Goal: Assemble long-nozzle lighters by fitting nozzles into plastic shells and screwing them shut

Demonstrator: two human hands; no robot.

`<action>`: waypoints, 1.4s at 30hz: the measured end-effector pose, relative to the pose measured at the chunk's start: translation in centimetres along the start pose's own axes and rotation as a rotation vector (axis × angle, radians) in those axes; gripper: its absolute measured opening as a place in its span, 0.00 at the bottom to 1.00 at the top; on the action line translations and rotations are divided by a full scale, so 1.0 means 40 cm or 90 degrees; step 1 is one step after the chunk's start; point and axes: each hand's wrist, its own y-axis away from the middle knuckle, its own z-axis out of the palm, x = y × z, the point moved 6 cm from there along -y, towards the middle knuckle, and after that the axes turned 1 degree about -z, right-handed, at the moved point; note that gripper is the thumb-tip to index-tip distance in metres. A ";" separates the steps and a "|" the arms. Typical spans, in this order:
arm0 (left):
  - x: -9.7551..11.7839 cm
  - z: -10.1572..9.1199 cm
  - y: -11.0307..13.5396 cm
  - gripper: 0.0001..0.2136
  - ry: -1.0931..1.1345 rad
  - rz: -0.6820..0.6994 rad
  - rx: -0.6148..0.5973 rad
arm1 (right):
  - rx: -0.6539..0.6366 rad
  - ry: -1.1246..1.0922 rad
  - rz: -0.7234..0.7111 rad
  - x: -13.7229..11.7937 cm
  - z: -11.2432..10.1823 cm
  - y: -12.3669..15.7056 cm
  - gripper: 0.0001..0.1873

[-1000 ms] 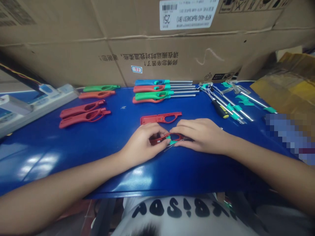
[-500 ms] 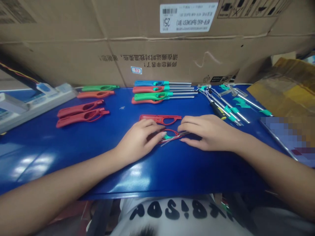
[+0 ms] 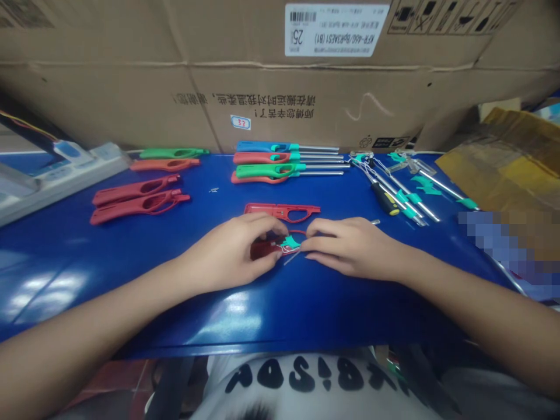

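Left hand (image 3: 227, 251) clamped on left end of red casing (image 3: 261, 249), thumb and fingers on opposite sides. Right hand (image 3: 356, 248) at other end, fingertips bunched; grip hidden, cannot tell. Casing low at worktop (image 3: 271, 324), between hands. Green piece (image 3: 289, 241) at casing's middle. Red shell (image 3: 271, 209) just beyond.

Between the near and far edges of the table (image 3: 262, 321), the left hand (image 3: 234, 248) holds a red half-shell (image 3: 261, 251) with a green part (image 3: 289, 241); the right hand (image 3: 356, 248) is at its other end. Four lighters (image 3: 262, 171) lie near the far edge.
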 end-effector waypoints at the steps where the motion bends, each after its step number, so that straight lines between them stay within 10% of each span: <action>1: 0.004 0.000 0.001 0.14 -0.001 0.001 -0.006 | 0.010 0.001 0.000 -0.003 0.004 -0.002 0.11; 13: 0.030 0.009 0.019 0.12 -0.163 0.124 0.007 | 0.001 -0.209 0.077 0.030 -0.013 -0.003 0.07; 35: 0.053 0.039 0.024 0.17 -0.383 0.193 -0.030 | -0.085 -0.073 0.155 0.082 -0.055 0.022 0.10; 42: 0.026 0.049 0.017 0.18 -0.299 0.209 0.006 | -0.016 0.216 0.487 0.239 -0.155 0.129 0.11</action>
